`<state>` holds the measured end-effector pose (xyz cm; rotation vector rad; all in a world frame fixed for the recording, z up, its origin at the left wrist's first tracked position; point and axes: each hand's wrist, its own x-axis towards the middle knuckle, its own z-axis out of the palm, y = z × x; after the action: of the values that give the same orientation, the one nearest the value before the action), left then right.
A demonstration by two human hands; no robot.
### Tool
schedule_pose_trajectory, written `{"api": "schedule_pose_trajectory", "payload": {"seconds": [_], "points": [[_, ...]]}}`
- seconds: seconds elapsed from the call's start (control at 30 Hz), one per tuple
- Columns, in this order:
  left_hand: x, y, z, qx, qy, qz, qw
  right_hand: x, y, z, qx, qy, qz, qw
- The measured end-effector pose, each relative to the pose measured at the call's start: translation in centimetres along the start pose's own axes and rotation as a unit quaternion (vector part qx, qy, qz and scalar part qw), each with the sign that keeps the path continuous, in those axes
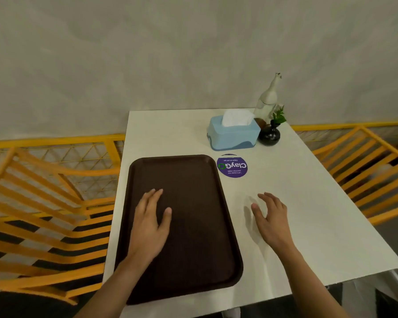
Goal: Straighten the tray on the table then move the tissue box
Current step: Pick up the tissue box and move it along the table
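A dark brown tray (pixel 193 226) lies on the left half of the white table (pixel 308 214), nothing in it but the left hand (pixel 149 223), resting flat with fingers spread and gripping nothing. The right hand (pixel 271 216) hovers open over bare tabletop just right of the tray. At the far side, a light blue tissue box (pixel 233 135) holds white tissue (pixel 237 117) poking up, beside a small black vase (pixel 269 134) holding a green sprig (pixel 279 115).

We see a white table (pixel 308 203) bearing a round purple sticker (pixel 232 167), a small black vase (pixel 269 135) with green leaves and a pale bottle (pixel 267 99) at its far edge, flanked by orange slatted chairs (pixel 44 214).
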<state>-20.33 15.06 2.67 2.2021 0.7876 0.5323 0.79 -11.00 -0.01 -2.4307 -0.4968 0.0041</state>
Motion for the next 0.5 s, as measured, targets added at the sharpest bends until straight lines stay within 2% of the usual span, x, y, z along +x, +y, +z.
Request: {"api": "schedule_pose_trajectory", "payload": {"seconds": [0.27,0.5], "points": [[9.0,8.9,7.4,-0.020,-0.003,0.060,0.998,11.7,0.9,-3.1,0.026,0.000,-0.030,0.999],[17.5,14.3,14.6,-0.057,0.029,0.024,0.998,23.6,0.3,-3.1,0.076,-0.001,-0.096,0.992]]}}
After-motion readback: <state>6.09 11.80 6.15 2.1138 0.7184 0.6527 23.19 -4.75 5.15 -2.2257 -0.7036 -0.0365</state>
